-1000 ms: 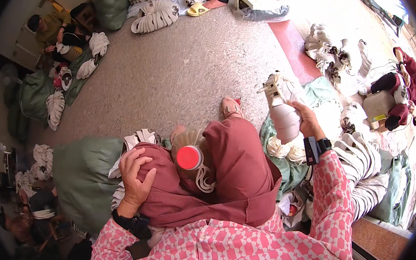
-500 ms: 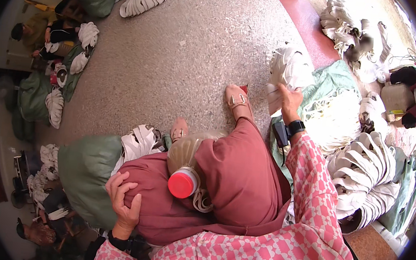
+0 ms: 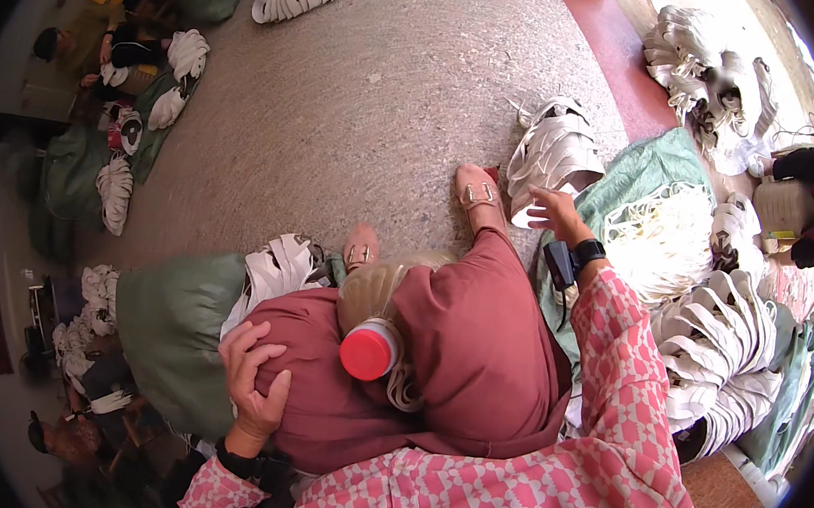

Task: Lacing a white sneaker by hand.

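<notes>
My left hand (image 3: 253, 376) rests on my left knee with its fingers spread, holding nothing. On the floor beyond my right foot stands a bundle of nested white pieces that look like shoe uppers (image 3: 559, 151). Right at its near end is my right hand (image 3: 558, 215), its fingers apart; whether they still touch the bundle I cannot tell. Between my legs sits a clear plastic jar (image 3: 366, 294) with a red lid (image 3: 367, 353). A pile of thin white laces (image 3: 663, 240) lies on a green cloth (image 3: 646, 160) to the right of that hand.
More nested white pieces (image 3: 717, 343) are heaped at my right. A green sack (image 3: 173, 339) bulges at my left, beside white pieces (image 3: 278, 266). Farther bundles (image 3: 709, 72) lie at the back right. People (image 3: 117, 55) sit among sacks at the far left.
My right hand has let go of the white bundle, which now stands on the floor, and has drawn back slightly toward me. My left hand stays on the knee.
</notes>
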`<state>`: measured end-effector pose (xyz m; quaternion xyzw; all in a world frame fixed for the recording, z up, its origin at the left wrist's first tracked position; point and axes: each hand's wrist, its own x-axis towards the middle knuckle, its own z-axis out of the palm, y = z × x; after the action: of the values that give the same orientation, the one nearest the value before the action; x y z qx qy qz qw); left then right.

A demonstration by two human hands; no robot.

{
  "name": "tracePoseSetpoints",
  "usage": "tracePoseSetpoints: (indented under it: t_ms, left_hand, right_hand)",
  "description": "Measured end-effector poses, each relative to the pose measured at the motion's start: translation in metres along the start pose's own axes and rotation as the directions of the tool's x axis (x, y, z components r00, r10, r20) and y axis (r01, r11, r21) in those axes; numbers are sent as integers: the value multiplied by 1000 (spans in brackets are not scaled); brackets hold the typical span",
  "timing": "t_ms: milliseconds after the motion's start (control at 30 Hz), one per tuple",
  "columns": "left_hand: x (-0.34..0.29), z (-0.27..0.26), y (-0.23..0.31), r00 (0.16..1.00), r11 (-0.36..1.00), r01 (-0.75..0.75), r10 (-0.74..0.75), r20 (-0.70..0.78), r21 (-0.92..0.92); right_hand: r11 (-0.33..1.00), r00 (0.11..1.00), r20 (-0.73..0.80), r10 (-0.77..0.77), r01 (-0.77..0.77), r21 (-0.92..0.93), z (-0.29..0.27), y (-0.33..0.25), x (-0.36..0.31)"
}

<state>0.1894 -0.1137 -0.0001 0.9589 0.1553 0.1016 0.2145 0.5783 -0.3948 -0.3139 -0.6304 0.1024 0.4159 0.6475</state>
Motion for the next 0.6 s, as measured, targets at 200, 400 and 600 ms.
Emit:
tracePoseSetpoints:
  t_ms: [200, 400, 600]
  left_hand:
    - [4, 15, -3, 999, 949, -38, 47, 21, -312]
    - [-47, 29, -41, 970, 687, 234, -211, 120, -688]
    - [-127, 63, -114, 512, 15, 844, -323, 796, -537]
  right_hand:
    - [345, 739, 79, -669, 404, -847, -28, 3, -73]
    - [666, 855, 200, -478, 502, -552, 59, -77, -214]
    - [-182, 417, 741, -526, 796, -577, 166, -110, -314]
